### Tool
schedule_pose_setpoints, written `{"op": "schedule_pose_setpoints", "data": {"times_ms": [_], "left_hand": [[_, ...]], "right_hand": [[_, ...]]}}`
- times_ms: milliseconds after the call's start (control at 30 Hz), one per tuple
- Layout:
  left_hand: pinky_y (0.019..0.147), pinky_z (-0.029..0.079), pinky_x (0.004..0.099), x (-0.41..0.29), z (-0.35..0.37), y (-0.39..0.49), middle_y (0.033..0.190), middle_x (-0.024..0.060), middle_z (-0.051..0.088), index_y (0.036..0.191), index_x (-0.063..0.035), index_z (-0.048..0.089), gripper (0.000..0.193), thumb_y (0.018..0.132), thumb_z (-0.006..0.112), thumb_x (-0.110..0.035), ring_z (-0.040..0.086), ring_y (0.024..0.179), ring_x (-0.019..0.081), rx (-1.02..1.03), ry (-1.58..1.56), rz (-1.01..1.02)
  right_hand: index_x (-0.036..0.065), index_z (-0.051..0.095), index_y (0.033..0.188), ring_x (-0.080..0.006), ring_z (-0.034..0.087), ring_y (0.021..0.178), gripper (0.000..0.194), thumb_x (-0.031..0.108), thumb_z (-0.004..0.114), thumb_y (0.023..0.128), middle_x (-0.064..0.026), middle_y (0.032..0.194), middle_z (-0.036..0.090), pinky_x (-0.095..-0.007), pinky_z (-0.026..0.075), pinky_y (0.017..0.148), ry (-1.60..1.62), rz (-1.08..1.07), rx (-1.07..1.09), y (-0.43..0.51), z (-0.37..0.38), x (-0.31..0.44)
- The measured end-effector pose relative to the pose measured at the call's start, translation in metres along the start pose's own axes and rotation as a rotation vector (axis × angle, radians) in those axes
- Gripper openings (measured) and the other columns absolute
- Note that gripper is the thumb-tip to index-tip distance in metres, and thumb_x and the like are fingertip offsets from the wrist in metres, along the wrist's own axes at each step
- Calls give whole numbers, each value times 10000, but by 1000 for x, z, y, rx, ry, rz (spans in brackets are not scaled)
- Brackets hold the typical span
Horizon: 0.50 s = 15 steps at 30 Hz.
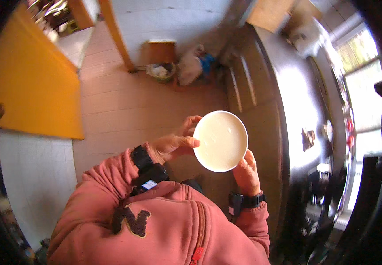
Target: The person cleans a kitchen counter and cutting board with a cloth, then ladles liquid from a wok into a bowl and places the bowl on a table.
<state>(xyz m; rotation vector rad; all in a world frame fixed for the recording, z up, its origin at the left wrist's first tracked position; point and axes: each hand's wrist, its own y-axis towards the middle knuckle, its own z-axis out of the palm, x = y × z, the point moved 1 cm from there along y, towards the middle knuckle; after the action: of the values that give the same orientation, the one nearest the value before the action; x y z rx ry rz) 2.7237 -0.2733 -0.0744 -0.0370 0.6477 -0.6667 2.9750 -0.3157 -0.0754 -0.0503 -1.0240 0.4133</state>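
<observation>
A round white bowl (195, 150) is held out in front of my chest, over the tiled floor. Cream-coloured liquid (222, 140) fills it almost to the rim, with a few small bubbles or streaks on top. My left hand (174, 142) grips the bowl's left side, its thumb at the rim and the other fingers partly hidden behind. From the lower right, my right hand (248, 172) supports the bowl, fingertips against its outer wall. Both wrists carry black straps with small devices.
An orange door (35, 79) stands at the left. To the right runs a dark countertop (297, 89) above cabinets (254, 82), with a stove-like area (317, 195) further down. By the far wall are a basket (161, 72) and bags (191, 68) on the floor.
</observation>
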Motion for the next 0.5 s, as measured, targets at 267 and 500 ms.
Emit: {"op": "schedule_pose_setpoints", "data": {"times_ms": [267, 500], "left_hand": [[893, 506, 406, -127, -96, -43, 1292, 88, 454, 1371, -153, 294, 763, 755, 744, -137, 483, 1190, 245, -212, -83, 227], [988, 430, 419, -229, -172, -69, 1369, 99, 388, 1418, -143, 257, 827, 750, 740, -211, 412, 1262, 249, -326, -58, 468]], "right_hand": [[33, 526, 1240, -217, 555, 1116, 463, 221, 687, 849, -97, 1206, 600, -387, 410, 976, -64, 145, 248, 184, 101, -25], [25, 541, 1250, -187, 553, 1091, 536, 247, 738, 804, -81, 1185, 614, -359, 394, 968, -196, 251, 449, 321, 217, -25]]}}
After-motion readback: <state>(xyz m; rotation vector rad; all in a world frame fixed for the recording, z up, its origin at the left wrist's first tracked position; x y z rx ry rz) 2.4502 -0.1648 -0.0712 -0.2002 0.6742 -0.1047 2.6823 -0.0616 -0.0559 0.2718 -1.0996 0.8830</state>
